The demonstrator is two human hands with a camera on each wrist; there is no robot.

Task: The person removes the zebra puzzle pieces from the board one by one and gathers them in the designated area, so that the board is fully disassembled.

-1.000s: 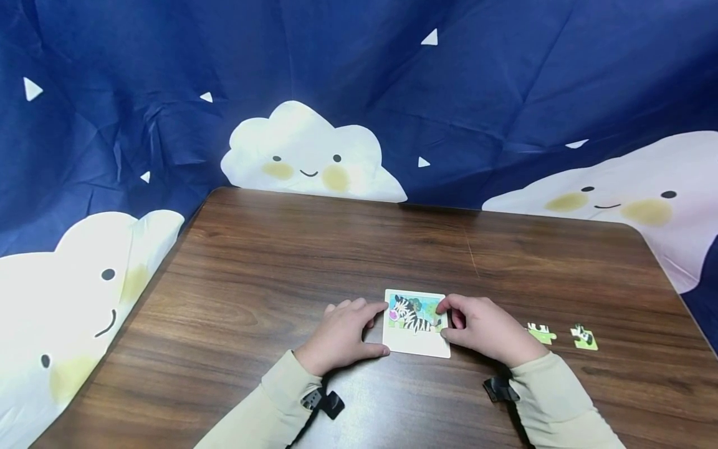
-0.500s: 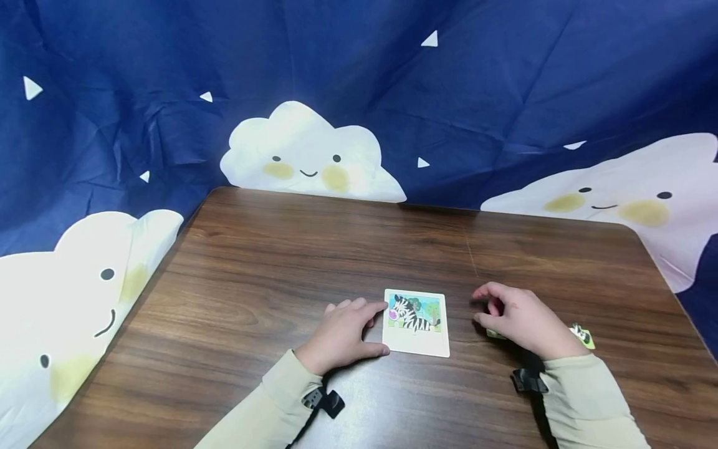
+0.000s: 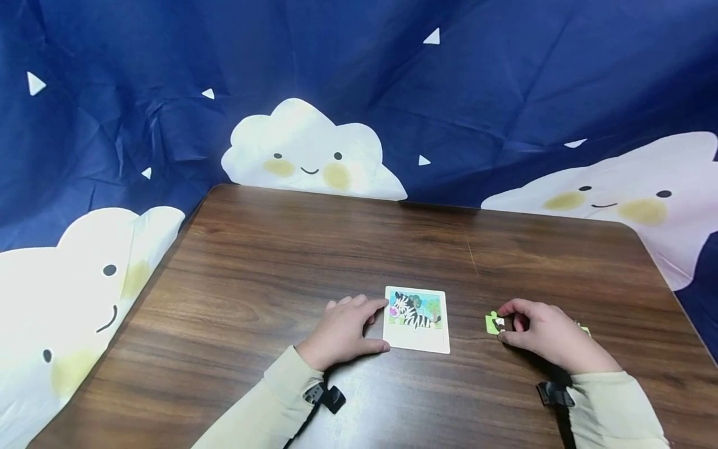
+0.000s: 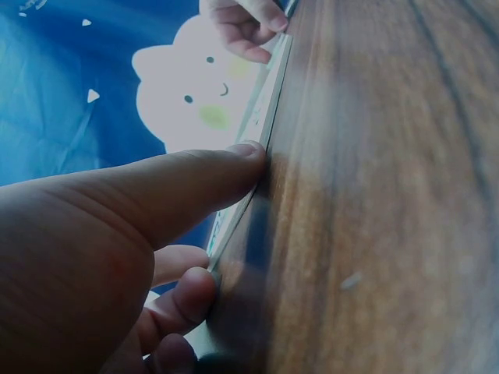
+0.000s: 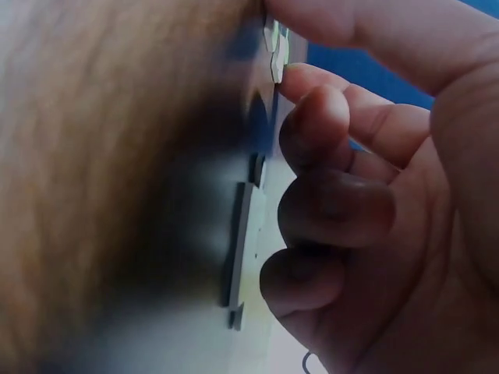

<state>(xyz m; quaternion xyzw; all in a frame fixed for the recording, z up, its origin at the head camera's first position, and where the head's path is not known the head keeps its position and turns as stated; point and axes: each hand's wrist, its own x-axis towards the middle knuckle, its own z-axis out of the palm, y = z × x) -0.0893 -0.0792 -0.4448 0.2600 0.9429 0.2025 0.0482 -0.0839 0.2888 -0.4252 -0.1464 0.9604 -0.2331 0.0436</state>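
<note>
My left hand (image 3: 344,333) lies on the table at the left side of a white-framed zebra puzzle board (image 3: 416,340). Its index fingertip and thumb tip, spread apart, touch the board's left edge; in the left wrist view the thumb (image 4: 210,175) rests along that edge. To the right of the board, my right hand (image 3: 544,330) pinches a green puzzle piece (image 3: 492,324) with black-and-white print between thumb and index finger. In the right wrist view that piece (image 5: 278,58) sits between the two fingertips, with the other fingers curled beside it.
A second puzzle piece (image 5: 248,249) lies on the table under the right palm, hidden in the head view. Another green piece (image 3: 584,329) peeks out beyond the right hand. A blue curtain (image 3: 449,93) with printed clouds hangs behind the brown table (image 3: 314,249).
My right hand has left the board's right edge, moved right, and now pinches a green puzzle piece. The left hand and the board have stayed in place.
</note>
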